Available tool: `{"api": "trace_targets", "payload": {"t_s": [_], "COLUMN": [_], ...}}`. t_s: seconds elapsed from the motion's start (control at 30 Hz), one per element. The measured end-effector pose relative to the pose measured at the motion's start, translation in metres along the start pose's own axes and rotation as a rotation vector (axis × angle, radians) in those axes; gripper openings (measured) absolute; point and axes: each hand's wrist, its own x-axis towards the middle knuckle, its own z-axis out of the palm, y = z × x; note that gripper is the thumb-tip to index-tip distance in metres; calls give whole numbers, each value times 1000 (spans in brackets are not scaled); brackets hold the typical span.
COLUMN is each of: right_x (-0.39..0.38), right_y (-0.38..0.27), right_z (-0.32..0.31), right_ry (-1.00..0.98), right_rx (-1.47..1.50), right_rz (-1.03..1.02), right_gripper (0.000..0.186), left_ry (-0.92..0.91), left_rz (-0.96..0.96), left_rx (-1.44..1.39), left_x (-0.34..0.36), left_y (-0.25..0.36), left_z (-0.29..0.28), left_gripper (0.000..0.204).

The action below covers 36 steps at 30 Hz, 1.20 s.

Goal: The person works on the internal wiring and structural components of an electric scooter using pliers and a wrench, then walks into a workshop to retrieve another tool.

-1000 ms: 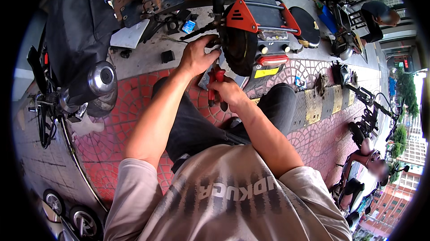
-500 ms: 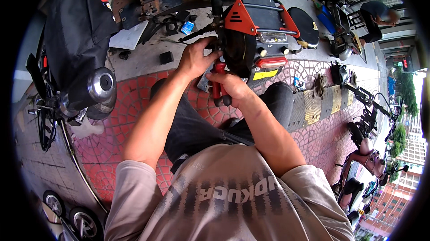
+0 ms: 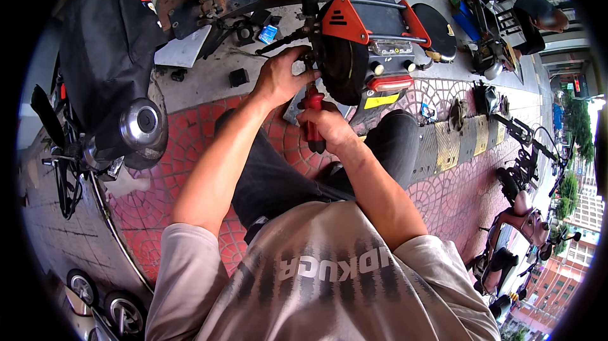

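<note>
Red-handled pliers (image 3: 312, 101) point up toward the scooter, and my right hand (image 3: 332, 127) is wrapped round their handles. My left hand (image 3: 282, 80) is bent close to the pliers' jaws, thumb and fingers pinched at a small part beside the wheel; what they grip is hidden. Just right of the jaws is the scooter's black rear tire (image 3: 342, 65). Above it sits a red triangular bracket (image 3: 344, 19), with a red tail light (image 3: 389, 83) lower on the rear fender. Both of my knees are spread on either side of the work.
A small blue box (image 3: 267, 34), a black block (image 3: 239, 77) and a white panel (image 3: 182, 48) lie left of the scooter. At right are a round black seat (image 3: 435, 32), a striped speed bump (image 3: 447, 146) and a seated person (image 3: 535, 21). A black-covered vehicle (image 3: 107, 43) stands at left.
The pliers' handles, slightly apart before, are now pressed together in my right hand. My left hand stays beside the wheel. The whole view has shifted a little.
</note>
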Motion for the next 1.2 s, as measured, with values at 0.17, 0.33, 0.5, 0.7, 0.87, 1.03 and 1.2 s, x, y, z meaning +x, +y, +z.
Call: {"api": "trace_targets", "payload": {"t_s": [0.17, 0.33, 0.5, 0.7, 0.87, 1.03, 1.2], "right_x": [-5, -25, -29, -30, -19, -23, -18], "right_y": [-6, -13, -14, -13, 0, -16, -14], "right_z": [5, 13, 9, -1, 2, 7, 10], "right_ry": [6, -20, -32, 62, 122, 137, 155], "right_rx": [-64, 63, 12, -85, -181, -133, -150], "right_rz": [92, 74, 48, 96, -55, -4, -14], "right_gripper": [29, 22, 48, 50, 47, 41, 53], "left_ry": [3, -26, -16, 26, 32, 57, 41], "left_rz": [15, -68, -22, 19, 6, -13, -24], "left_rx": [17, 27, 22, 34, 32, 48, 41], "left_x": [-4, -4, -5, -7, -8, -9, -7], "left_y": [-3, 4, 4, -2, -4, -7, -5], "left_z": [0, 0, -2, 6, 9, 11, 10], "left_gripper": [58, 59, 60, 63, 63, 57, 52]}}
